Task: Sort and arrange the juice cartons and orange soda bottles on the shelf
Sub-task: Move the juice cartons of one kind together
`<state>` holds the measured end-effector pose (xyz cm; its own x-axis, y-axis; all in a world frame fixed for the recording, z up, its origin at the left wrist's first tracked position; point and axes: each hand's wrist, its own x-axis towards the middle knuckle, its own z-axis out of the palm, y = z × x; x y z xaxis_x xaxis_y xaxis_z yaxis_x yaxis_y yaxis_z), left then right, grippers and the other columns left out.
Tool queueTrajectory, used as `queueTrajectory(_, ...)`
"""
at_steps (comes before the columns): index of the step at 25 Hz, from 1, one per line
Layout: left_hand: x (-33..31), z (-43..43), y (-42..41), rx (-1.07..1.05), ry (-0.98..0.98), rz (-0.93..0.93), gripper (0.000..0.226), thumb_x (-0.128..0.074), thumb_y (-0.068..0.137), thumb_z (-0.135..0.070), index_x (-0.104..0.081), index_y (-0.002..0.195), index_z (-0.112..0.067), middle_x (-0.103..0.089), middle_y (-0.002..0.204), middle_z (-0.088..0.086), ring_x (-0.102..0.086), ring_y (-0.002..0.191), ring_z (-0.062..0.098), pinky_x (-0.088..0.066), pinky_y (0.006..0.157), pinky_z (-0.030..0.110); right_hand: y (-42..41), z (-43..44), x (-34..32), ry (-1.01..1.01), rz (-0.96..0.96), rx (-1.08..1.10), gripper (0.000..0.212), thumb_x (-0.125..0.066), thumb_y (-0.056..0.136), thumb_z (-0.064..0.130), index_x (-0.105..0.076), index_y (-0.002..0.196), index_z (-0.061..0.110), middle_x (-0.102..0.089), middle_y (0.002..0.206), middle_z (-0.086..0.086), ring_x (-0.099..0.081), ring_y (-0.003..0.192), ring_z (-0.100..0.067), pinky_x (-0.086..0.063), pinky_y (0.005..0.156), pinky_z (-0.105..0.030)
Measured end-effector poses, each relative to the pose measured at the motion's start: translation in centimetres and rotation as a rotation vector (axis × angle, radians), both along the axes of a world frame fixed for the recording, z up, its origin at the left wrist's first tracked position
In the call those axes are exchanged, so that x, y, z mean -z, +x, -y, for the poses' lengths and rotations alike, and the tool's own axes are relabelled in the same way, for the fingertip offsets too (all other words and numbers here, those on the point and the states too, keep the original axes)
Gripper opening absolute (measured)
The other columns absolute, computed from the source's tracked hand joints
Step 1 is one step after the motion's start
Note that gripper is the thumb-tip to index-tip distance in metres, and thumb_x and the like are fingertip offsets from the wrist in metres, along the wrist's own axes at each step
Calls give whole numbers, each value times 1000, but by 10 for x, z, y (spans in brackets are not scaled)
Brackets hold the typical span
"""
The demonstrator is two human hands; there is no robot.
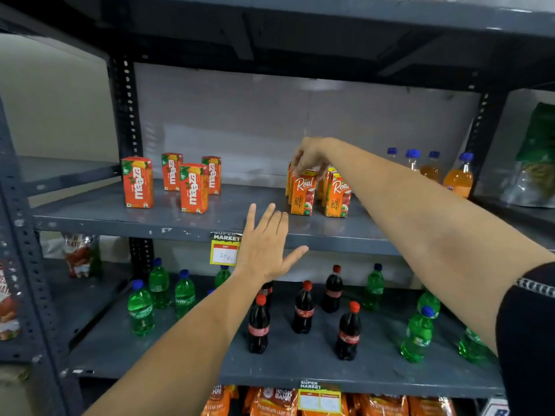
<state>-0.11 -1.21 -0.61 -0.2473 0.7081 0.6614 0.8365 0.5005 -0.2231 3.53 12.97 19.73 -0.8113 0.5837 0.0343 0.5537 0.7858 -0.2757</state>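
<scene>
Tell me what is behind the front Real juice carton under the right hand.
Behind the front Real carton stand more orange cartons of the same group, their edges showing. The right hand and its fingers cover their tops, so their number cannot be told.

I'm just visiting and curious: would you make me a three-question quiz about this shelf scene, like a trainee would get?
1. True or false: the left hand is gripping a carton.
2. How many Maaza cartons stand on the middle shelf?
3. The right hand reaches onto which group? A) Real cartons B) orange soda bottles C) cola bottles

Key:
1. False; it is open, fingers spread, in front of the shelf edge.
2. Four.
3. A; its fingers rest on the top of a Real carton, though a closed grasp cannot be confirmed.
</scene>
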Motion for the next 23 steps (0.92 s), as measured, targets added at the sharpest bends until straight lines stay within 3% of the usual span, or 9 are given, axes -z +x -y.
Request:
queueTrajectory(3, 1, -2, -1, 7, 30, 3, 90, -10, 88, -71, -47, 134, -4, -54, 137, 11, -32, 140, 26, -2, 117, 55, 1, 0, 2, 26, 1, -6, 32, -68, 87, 13, -65, 118, 9, -54, 134, -15, -58, 114, -37, -59, 81, -42)
queueTrajectory(9, 4, -5, 0, 3, 74, 14, 89, -11, 88, -71, -54, 129, -5, -60, 131, 9, -37, 138, 25, -3, 117, 54, 9, 3, 10, 69, -9, -21, 32, -63, 91, 17, -63, 122, 11, -59, 128, -18, -65, 104, -39, -58, 85, -44)
queueTrajectory(17, -3, 5, 1, -42, -18, 6, 86, -1, 88, -66, -42, 139, -10, -49, 143, 7, -24, 143, 23, 6, 117, 53, 18, 0, 20, 340, -186, -86, 40, -61, 91, 31, -59, 129, 17, -54, 139, -8, -53, 123, -28, -50, 94, -37)
queueTrajectory(23, -3, 27, -8, -75, -25, 15, 83, -3, 88, -65, -42, 138, -11, -47, 144, 6, -25, 143, 23, 5, 116, 55, 19, 9, 31, 414, -314, -109, 39, -64, 87, 32, -61, 123, 19, -59, 130, -8, -57, 116, -26, -51, 88, -37)
